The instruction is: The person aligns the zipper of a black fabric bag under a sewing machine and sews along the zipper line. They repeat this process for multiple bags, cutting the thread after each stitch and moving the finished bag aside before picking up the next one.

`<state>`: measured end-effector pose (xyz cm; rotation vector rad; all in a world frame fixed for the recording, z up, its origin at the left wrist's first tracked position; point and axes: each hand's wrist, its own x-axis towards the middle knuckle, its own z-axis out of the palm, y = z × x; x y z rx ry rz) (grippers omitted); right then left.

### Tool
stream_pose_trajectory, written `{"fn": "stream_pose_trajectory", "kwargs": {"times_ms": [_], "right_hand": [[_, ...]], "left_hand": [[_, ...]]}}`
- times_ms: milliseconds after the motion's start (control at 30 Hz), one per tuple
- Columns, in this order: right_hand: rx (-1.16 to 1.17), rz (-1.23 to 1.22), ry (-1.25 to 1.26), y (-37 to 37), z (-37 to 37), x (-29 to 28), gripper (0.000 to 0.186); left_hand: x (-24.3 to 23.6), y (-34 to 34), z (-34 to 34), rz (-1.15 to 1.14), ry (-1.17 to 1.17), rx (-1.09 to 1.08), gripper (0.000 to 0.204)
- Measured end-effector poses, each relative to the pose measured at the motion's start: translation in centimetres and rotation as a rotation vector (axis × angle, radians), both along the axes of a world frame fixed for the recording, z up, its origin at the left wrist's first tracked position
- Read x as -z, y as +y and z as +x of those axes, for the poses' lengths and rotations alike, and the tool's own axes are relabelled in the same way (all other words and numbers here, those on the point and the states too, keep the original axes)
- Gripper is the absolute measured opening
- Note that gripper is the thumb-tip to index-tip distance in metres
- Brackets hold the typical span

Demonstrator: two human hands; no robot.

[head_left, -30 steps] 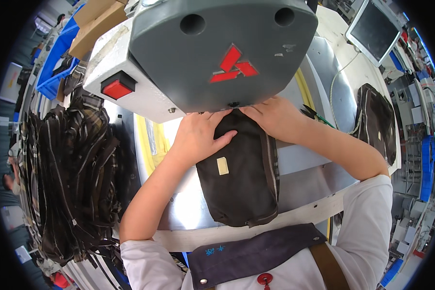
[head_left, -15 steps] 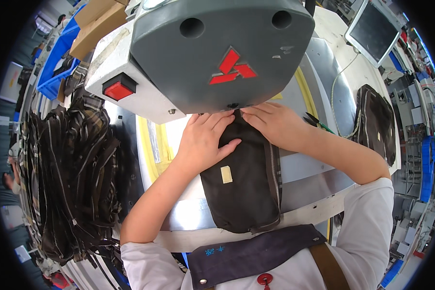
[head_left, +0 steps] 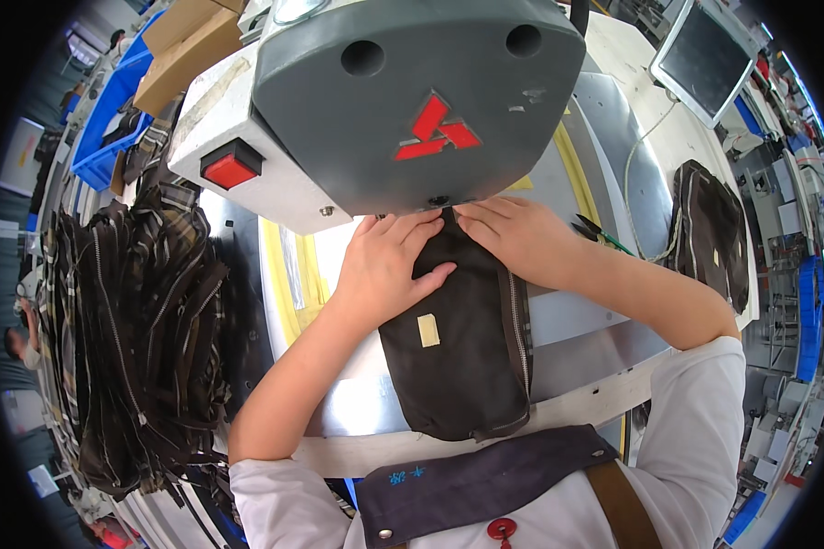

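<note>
A dark brown fabric pouch [head_left: 458,366] lies in front of me, with a metal zipper along its right side and a small cream patch on top. Its far end narrows beneath the grey machine head [head_left: 421,101]. My left hand [head_left: 384,265] holds that end from the left, thumb resting across the cloth. From the right, my right hand [head_left: 519,240] holds it with the fingers close together. Both sets of fingertips nearly meet below the machine head, which partly hides them. The spot where the machine meets the cloth is out of sight.
At left hangs a thick pile of dark zippered pieces [head_left: 146,339]. Green-handled snips [head_left: 602,235] lie right of my right hand, near another dark pouch [head_left: 710,233]. A red switch [head_left: 232,165] sits on the machine's side. Behind are a blue bin [head_left: 101,151] and a screen [head_left: 708,55].
The machine head appears shifted very slightly within the picture. My hands and the pouch keep the same position.
</note>
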<state>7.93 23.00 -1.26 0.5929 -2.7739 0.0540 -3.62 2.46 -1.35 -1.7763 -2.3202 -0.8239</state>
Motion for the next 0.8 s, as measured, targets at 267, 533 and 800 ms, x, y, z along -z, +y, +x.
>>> {"fn": "stream_pose_trajectory", "kwargs": {"times_ms": [267,533,800], "right_hand": [[0.011,-0.005,-0.039,0.6,-1.2,-0.5,0.03],[-0.004,-0.037,0.043,0.7,-1.4,-0.5,0.029],[0.018,-0.028,0.027,0.6,-1.2,-0.3,0.029]], "left_hand": [[0.1,0.6,-1.0,-0.066,-0.024,-0.064,0.044],[-0.1,0.7,-1.1,0.006,0.052,-0.035,0.044],[0.2,0.5,-1.0,0.011,0.008,-0.051,0.043]]}}
